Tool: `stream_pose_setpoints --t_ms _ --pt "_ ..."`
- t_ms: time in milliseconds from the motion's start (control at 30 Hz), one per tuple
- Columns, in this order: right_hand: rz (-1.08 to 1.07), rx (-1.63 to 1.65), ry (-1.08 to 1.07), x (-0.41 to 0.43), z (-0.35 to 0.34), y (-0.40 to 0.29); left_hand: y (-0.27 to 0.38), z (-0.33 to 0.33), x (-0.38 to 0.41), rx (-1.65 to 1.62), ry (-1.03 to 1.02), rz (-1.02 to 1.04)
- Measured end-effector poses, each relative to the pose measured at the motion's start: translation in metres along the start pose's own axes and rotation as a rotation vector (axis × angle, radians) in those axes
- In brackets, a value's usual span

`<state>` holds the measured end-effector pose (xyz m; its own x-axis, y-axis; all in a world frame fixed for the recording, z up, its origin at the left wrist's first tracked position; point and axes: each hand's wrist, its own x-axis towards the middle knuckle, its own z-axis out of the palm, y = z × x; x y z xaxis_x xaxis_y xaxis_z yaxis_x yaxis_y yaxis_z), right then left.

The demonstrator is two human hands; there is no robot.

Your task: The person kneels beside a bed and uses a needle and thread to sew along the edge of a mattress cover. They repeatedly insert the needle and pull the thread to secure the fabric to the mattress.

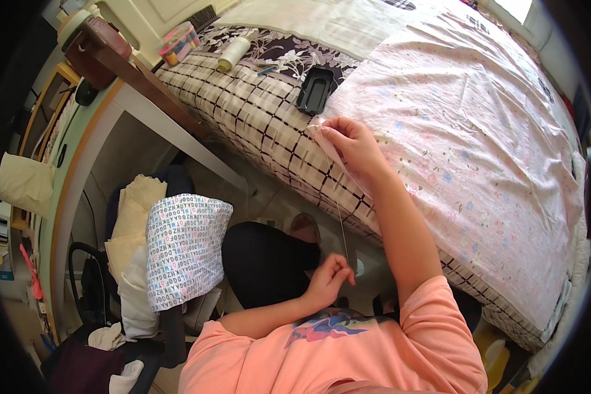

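Observation:
My right hand [357, 143] is raised over the bed's near edge, thumb and finger pinching the edge of a pale pink floral cloth [448, 143]. A thin light thread [341, 216] runs taut from the pinched edge down to my left hand [331, 279]. The left hand is low in front of my chest, its fingers curled at the thread's lower end; whether a needle is there is too small to tell. Just beyond the right hand lies a black plastic tray [316, 91]. A large cone of pale thread [234, 53] lies farther left on the bed.
A checked bed cover [276, 123] hangs over the bed's side. A clear tub of colourful items [179, 43] and a brush [203, 18] sit at its far left. Left of me are a letter-print cloth [187, 246], cream fabric [135, 207] and a green-topped desk [81, 143].

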<state>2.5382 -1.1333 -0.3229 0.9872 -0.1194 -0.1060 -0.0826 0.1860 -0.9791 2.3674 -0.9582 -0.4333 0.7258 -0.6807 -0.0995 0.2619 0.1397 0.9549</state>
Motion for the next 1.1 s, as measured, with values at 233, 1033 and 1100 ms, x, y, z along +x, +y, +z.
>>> stream_pose_setpoints --t_ms 233,1033,1100 --pt "0.063 0.100 -0.020 0.000 -0.005 -0.003 -0.040 -0.010 -0.038 0.295 -0.297 -0.402" --pt "-0.171 -0.019 0.003 0.035 -0.018 0.028 0.102 -0.023 0.050 0.353 0.099 0.308" --pt "-0.126 0.071 -0.024 0.034 -0.019 0.025 0.124 -0.032 0.076 0.401 0.198 0.436"
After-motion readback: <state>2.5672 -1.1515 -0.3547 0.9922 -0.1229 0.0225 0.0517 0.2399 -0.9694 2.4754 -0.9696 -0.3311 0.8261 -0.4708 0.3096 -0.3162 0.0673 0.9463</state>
